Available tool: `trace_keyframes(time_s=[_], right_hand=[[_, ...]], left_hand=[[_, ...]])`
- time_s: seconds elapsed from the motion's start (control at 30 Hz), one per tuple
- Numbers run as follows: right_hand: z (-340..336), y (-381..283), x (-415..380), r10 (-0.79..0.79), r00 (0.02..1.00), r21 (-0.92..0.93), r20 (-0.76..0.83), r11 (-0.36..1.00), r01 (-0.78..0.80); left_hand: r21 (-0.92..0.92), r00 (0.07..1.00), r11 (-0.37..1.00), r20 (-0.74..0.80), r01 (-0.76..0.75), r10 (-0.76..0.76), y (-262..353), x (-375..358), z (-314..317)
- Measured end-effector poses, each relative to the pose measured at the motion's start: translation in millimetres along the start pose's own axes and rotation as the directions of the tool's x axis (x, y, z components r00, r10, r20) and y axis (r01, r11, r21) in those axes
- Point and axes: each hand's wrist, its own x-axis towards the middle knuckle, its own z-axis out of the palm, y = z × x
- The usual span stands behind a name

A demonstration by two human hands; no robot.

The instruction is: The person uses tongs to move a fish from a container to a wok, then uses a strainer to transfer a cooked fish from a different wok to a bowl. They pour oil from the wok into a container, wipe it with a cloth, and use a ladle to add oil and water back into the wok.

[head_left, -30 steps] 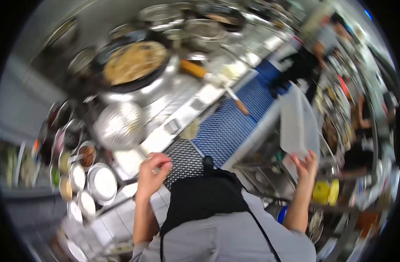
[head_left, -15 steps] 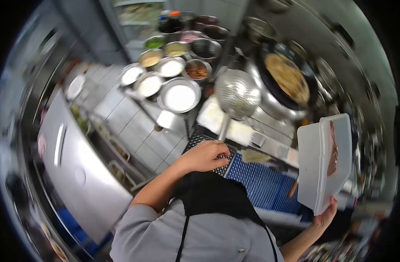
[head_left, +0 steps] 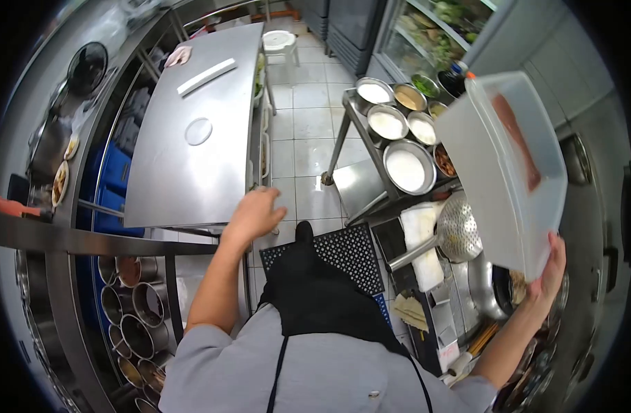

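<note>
My left hand point(head_left: 255, 215) hangs in the air near the corner of a steel table point(head_left: 167, 168), its fingers loosely bent and apart, with nothing in them. At the right, my right hand point(head_left: 551, 268) grips the lower edge of a translucent white plastic container point(head_left: 484, 179). The container is tilted on its side, and a reddish-brown strip point(head_left: 516, 138) shows in it; what that is I cannot make out. Close by the container lies a perforated strainer ladle point(head_left: 460, 230), its handle pointing left. Part of the wok point(head_left: 491, 286) behind is hidden by the container.
A stand with several steel bowls point(head_left: 410, 168) of white powder and other ingredients is ahead. On the steel table lie a round lid point(head_left: 198, 131) and a long white box point(head_left: 207, 77). A white stool point(head_left: 280, 43) stands farther back. A black perforated mat point(head_left: 350, 255) covers the floor below.
My body and view have turned left, bringing the steel table ahead. My left hand has moved away from the strainer ladle's handle. The container stays in my right hand, now raised higher.
</note>
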Motion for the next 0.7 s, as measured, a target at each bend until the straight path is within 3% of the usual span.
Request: trace_keyframes(time_s=[0.1, 0.23, 0.33, 0.5, 0.57, 0.7], right_hand=[[68, 11, 84, 0.101, 0.983, -0.007, 0.152, 0.995, -0.102], [157, 37, 193, 0.185, 0.940, -0.013, 0.287, 0.982, -0.190], [223, 58, 258, 0.246, 0.895, -0.050, 0.372, 0.968, -0.245], [300, 88, 368, 0.370, 0.788, -0.232, 0.492, 0.928, -0.290], [342, 102, 391, 0.359, 0.796, -0.246, 0.487, 0.931, -0.270], [425, 135, 417, 0.277, 0.879, -0.272, 0.389, 0.946, -0.177]], left_hand=[[0.067, 0.977, 0.980, -0.113, 0.188, -0.180, -46, -4, -6], [0.232, 0.924, 0.911, -0.259, 0.342, -0.281, -94, 13, -7], [0.116, 0.911, 0.910, -0.169, 0.397, -0.376, -113, 31, -15], [0.075, 0.932, 0.930, -0.081, 0.359, -0.353, -122, 46, -25], [0.055, 0.944, 0.945, -0.104, 0.321, -0.314, -128, 45, -22], [-0.152, 0.920, 0.907, 0.056, 0.392, -0.388, -124, 46, -42]])
